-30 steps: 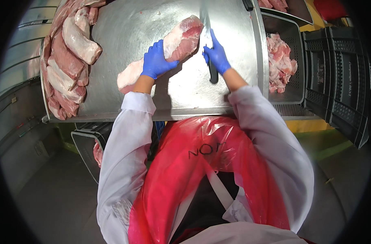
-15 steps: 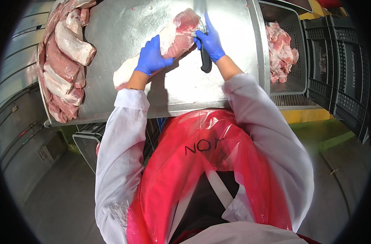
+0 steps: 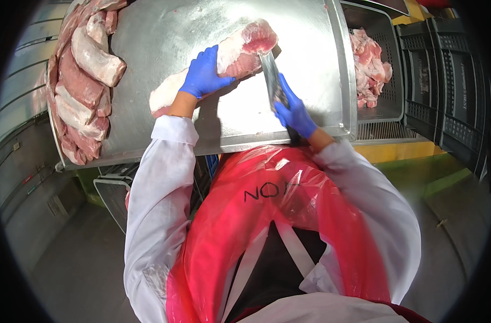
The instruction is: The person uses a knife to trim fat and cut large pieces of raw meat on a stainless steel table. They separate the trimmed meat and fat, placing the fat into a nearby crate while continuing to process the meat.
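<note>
A long piece of raw meat (image 3: 240, 56) with pale fat and pink flesh lies slantwise on the metal table (image 3: 165, 40). My left hand (image 3: 205, 75), in a blue glove, is pressed over its middle, fingers wrapped across the top. In my right hand (image 3: 295, 112), also gloved in blue, is a knife (image 3: 271, 78) with a dark handle. Its blade points away from me, and its tip is at the right end of the meat, by the pink flesh. The handle is partly hidden under my fingers.
Several large meat pieces (image 3: 84, 81) are piled along the table's left edge. Right of the table stands a dark crate (image 3: 388, 102) holding pink trimmings (image 3: 369, 67). Black perforated crates (image 3: 444, 81) stand farther right. Another crate (image 3: 112, 196) sits below the table's front left.
My right hand has drawn back toward me and slightly right, bringing the knife blade into view. The meat's right end has shifted slightly right and nearer. My left hand has barely moved.
</note>
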The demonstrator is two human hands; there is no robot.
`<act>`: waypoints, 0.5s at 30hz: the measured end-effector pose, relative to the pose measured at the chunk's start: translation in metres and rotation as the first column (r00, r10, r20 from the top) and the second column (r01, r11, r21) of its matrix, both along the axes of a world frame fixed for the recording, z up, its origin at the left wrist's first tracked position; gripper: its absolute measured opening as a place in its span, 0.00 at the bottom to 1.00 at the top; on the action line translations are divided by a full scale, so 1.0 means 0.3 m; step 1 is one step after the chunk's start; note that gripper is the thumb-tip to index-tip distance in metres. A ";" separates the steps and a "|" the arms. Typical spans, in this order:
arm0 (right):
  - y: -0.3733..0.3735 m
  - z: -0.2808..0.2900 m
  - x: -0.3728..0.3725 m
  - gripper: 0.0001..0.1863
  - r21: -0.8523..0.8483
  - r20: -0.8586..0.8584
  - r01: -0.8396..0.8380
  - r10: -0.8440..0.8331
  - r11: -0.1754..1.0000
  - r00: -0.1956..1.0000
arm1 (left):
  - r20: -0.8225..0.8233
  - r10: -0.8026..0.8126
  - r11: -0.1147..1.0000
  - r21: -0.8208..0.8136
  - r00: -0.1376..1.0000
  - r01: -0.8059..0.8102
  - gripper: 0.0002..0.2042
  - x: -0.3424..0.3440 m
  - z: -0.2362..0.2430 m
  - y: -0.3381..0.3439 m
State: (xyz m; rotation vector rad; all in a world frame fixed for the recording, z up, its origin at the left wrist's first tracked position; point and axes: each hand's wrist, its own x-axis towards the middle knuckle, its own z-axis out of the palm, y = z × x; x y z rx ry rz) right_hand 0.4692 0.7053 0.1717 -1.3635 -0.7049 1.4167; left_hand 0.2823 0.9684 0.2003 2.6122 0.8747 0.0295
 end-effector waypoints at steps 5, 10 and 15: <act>-0.350 0.160 0.220 0.40 -0.266 0.209 -0.082 0.140 0.961 0.968 | 0.096 0.011 0.996 0.084 0.995 -0.019 0.51 0.118 0.074 -0.054; -0.336 0.085 0.335 0.42 -0.007 0.229 0.324 -0.314 0.946 0.921 | -0.171 0.085 0.960 0.278 0.982 -0.035 0.27 0.515 0.135 -0.145; -0.163 0.028 0.318 0.42 0.168 -0.045 0.463 -0.462 0.870 0.886 | -0.067 0.147 0.979 0.153 0.987 -0.136 0.15 0.501 0.189 -0.080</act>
